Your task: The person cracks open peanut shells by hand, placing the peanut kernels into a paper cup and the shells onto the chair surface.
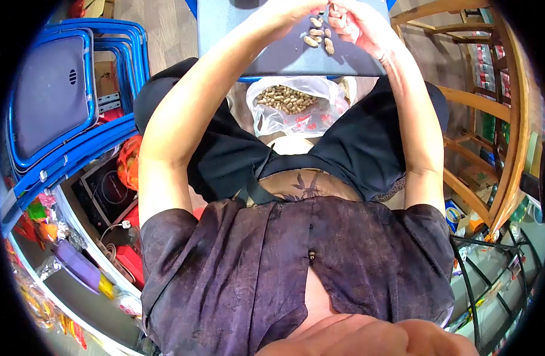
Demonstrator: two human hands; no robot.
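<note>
Both hands meet at the top edge of the view, over a grey seat or small table [249, 56]. My left hand [305, 7] is partly cut off by the frame, its fingertips pressed together near the other hand. My right hand [357, 25] has its fingers curled in a pinch; what lies between the fingertips is too small to name. Several unshelled peanuts [317, 37] lie on the grey surface just below the hands. Under its near edge, between the knees, an open clear plastic bag [302, 118] holds many peanuts [284, 98].
Blue-framed folding chairs [47, 98] are stacked at the left, above shelves with packaged goods and a purple box [77, 267]. A wooden rack [504, 113] stands at the right. Below it is a black wire frame [474, 273].
</note>
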